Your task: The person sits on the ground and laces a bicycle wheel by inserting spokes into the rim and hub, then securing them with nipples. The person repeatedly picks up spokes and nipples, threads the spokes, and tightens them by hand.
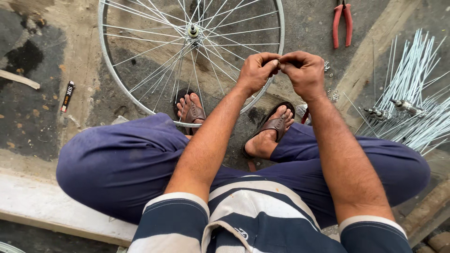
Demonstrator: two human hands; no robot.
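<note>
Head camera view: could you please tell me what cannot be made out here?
- Small part pinched between left hand and right hand: too small, covered by fingertips.
- Bicycle wheel: top cut off by the frame edge.
- Red pliers: jaws cut off at the top.
- Loose spokes: run past the right edge.

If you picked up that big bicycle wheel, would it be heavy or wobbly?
The wheel is probably light for its size: a thin metal rim, skinny spokes, mostly air. It likely stays stiff, since the spokes look tight. Stood on its edge, it would probably roll or tip.
</note>
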